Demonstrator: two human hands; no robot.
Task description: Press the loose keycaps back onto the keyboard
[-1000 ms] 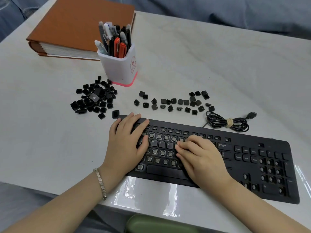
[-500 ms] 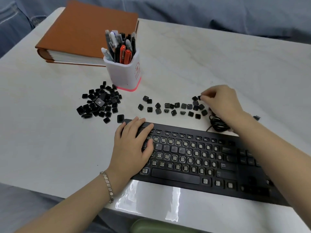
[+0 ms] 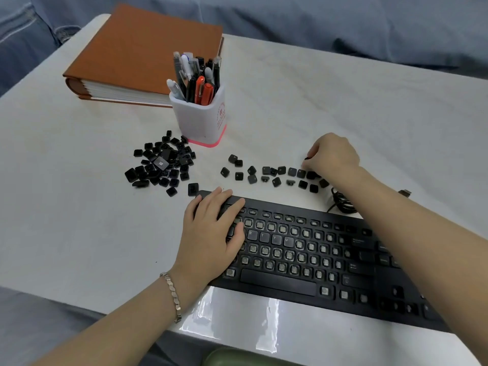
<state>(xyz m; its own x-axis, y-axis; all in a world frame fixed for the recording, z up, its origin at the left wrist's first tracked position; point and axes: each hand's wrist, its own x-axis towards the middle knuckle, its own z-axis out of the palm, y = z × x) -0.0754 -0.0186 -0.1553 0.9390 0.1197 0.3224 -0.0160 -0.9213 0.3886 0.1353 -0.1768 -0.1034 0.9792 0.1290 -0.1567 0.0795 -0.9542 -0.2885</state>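
A black keyboard point(image 3: 311, 260) lies at the near table edge, most of its letter keys bare, with a few caps such as R, T, Y, U in place. My left hand point(image 3: 211, 233) rests flat on its left end, fingers straight. Behind the keyboard lies a row of loose keycaps point(image 3: 274, 174). My right hand point(image 3: 332, 155) is over the right end of that row, fingers curled down and pinching a small black keycap point(image 3: 306, 159). A heap of more keycaps point(image 3: 162, 165) lies to the left.
A white pen cup point(image 3: 200, 120) full of pens stands behind the keycaps. An orange binder point(image 3: 142, 51) lies at the back left. The keyboard's coiled cable point(image 3: 340, 203) lies under my right forearm, its USB plug point(image 3: 404, 192) at the right.
My right hand left the keyboard's middle, reached back to the right end of the keycap row, and now pinches a cap there. My left hand stayed on the keyboard's left end.
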